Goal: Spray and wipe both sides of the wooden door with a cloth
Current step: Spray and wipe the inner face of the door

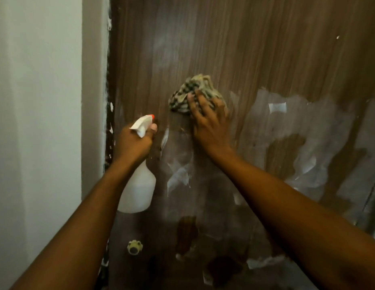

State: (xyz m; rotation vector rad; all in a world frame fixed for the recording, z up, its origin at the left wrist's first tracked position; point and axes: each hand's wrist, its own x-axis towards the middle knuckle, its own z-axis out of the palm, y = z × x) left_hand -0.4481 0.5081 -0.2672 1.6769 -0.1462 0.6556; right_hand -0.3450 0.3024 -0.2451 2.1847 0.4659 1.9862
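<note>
Head view: wooden door (pixel 234 38) fills most of the frame, dark brown grain, patches of torn clear film (pixel 291 126) clinging to its lower half from about 3 to 6 o'clock.

Right hand (pixel 209 122) just above centre, fingers (pixel 198 105) curled and gripping a bunched checked cloth (pixel 188 95), pressing it flat against the door. Cloth sticks out past the fingertips toward 11 o'clock.

Left hand (pixel 134 141) at 9 o'clock of the right hand, near but not touching it. Fingers closed around the neck of a white spray bottle (pixel 138 191); index finger lies by the trigger. Nozzle with orange tip (pixel 152 116) points at the door, close to it; can't tell if it touches. Bottle body hangs below the fist, toward 6 o'clock.

White wall (pixel 36 101) takes the left side, 9 o'clock; door edge there is chipped with paint flecks. Small round sticker (pixel 134 246) on the door low down, about 7 o'clock.
</note>
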